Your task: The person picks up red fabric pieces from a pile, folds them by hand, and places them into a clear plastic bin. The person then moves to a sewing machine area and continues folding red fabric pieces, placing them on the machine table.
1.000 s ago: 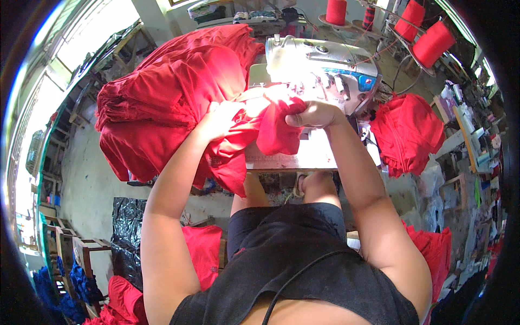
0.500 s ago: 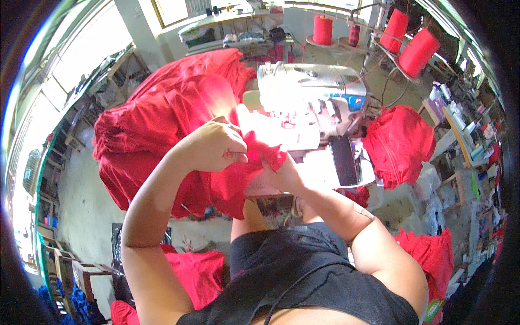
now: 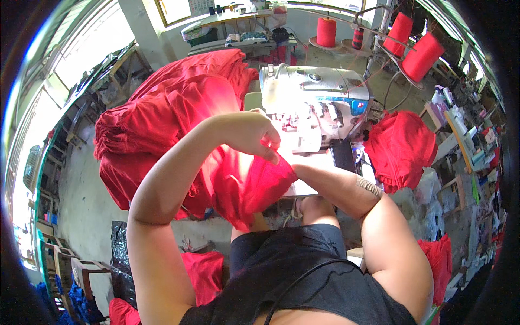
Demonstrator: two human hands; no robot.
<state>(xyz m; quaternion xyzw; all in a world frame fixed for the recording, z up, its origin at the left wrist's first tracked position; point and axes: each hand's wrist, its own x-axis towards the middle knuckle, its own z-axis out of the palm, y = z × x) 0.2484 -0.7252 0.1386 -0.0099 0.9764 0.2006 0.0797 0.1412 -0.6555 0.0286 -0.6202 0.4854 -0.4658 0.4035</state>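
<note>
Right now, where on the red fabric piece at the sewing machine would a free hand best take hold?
Probably the loose lower fold of the red fabric piece, hanging off the table's near edge, approached from the person's left. The left hand pinches the top edge; the right hand appears tucked under the right side. The sewing machine blocks the far side.

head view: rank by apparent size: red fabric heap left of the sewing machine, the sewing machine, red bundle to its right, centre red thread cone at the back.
1. Red fabric heap, largest by far.
2. Sewing machine.
3. Red bundle, only slightly smaller than the machine; fisheye bending makes that gap unsure.
4. Red thread cone, smallest, though it also sits farthest back.
</note>
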